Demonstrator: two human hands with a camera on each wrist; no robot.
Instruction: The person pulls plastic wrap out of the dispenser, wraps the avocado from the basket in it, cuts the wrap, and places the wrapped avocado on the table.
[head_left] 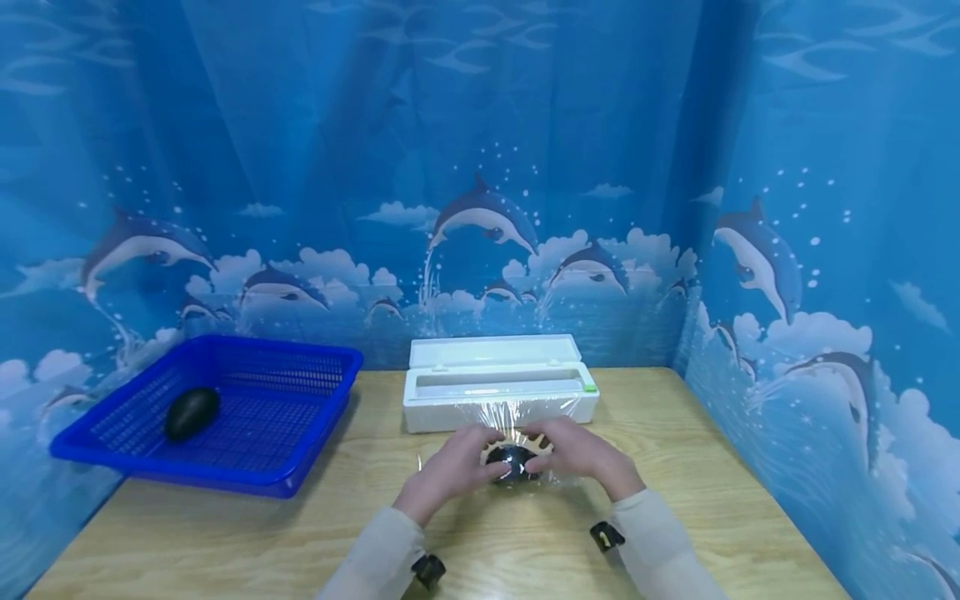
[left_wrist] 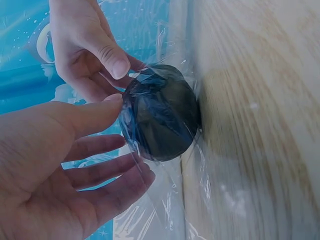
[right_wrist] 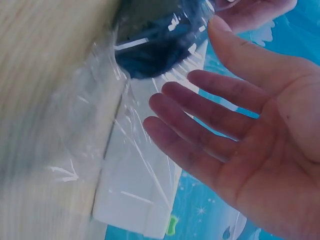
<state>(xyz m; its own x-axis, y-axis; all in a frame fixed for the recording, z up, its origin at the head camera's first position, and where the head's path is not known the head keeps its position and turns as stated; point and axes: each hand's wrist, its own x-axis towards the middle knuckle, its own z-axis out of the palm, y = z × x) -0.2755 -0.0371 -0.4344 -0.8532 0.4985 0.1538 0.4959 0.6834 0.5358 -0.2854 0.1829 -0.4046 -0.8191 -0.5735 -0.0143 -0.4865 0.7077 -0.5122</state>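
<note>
A dark avocado sits on the table under clear cling film, which runs back to a long white film box. My left hand is at its left side, thumb against the wrapped avocado and fingertips at the film. From the other side my right hand reaches round, its thumb near the top of the avocado. In the right wrist view, the right fingers are extended and spread beside the film. Part of the avocado's underside is hidden.
The film box's lid stands raised at the back, and a green tab is at its right end. At left, a blue plastic basket holds another avocado. A dolphin-print curtain borders the wooden table.
</note>
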